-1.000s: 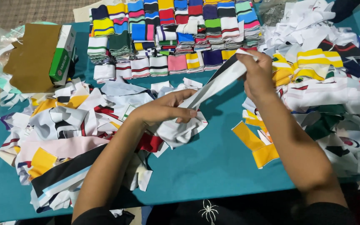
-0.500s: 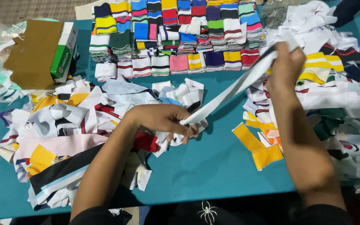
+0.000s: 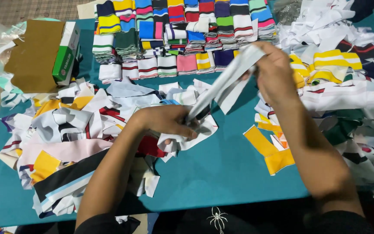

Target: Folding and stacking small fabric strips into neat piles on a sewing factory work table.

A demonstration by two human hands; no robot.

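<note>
Head view: I see my left hand (image 3: 165, 123) clamped low on a white fabric strip (image 3: 226, 82), pinning its bottom end near a loose heap of scraps (image 3: 78, 130) on the teal table (image 3: 221, 173). My right hand (image 3: 273, 71) pinches the strip's upper end, raised toward the rows of folded striped pieces (image 3: 178, 39). The strip runs taut between both hands; it looks doubled over, though the blur makes that uncertain. To do this well, I judge I should keep even tension, align the edges, and keep the strip off the piles on either side.
</note>
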